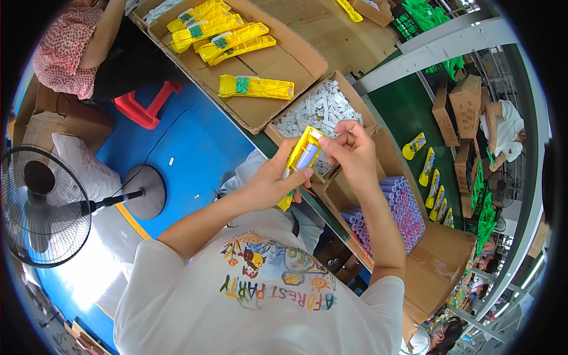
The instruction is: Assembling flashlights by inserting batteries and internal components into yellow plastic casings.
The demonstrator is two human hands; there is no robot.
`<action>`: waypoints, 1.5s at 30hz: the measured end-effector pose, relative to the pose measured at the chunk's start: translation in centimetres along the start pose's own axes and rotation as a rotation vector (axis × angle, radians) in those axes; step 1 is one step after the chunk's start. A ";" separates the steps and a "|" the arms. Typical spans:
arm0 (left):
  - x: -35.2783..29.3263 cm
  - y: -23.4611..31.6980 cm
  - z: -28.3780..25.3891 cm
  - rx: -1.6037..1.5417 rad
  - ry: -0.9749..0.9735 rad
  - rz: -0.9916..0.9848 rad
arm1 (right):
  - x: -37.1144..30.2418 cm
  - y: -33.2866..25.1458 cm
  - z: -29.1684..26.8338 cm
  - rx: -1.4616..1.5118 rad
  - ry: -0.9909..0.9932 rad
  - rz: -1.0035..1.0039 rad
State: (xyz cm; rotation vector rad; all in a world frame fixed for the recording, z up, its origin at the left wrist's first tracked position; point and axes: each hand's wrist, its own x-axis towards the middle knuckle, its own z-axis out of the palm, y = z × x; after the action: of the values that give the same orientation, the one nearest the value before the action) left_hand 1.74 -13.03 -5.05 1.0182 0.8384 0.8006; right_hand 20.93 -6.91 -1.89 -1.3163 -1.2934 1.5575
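OK, left hand (269, 184) grasps the yellow housing (297, 155), purple cell (307, 156) inside, in front of the white-parts box (358, 97); right hand (356, 155), fingers loosely curled, thumbs the white piece (316, 135) at its far end. I'd brace the housing, press squarely, keep the red wire (310, 191) unpinched.

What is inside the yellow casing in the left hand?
The yellow casing holds a light purple cylinder, with a white piece near its upper end by the right hand. What the left hand covers lower down cannot be seen.
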 end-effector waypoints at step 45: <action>2.9 0.6 6.7 0.013 -0.181 0.208 | -8.0 -2.8 -1.8 -0.326 0.265 -0.303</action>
State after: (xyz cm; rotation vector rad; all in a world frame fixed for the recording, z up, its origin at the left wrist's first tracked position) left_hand 8.82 -12.91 -3.16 1.1841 0.5905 0.8644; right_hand 24.28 -13.34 2.89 -1.3894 -1.5328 0.9588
